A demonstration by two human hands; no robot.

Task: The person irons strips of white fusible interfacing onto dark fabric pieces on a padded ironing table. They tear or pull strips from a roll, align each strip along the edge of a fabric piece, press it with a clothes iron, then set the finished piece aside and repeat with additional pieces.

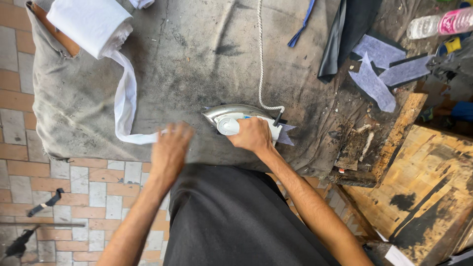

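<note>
The person's right hand [253,135] is curled shut in a grip, knuckles up, its forearm running back toward the lower right. The left hand [170,148] is motion-blurred, fingers extended forward and slightly spread, forearm angling from the lower left.

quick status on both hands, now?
Left hand: motion-blurred, at the end of the white fabric strip; grip cannot be told.
Right hand: closed on the handle of the clothes iron.
</note>
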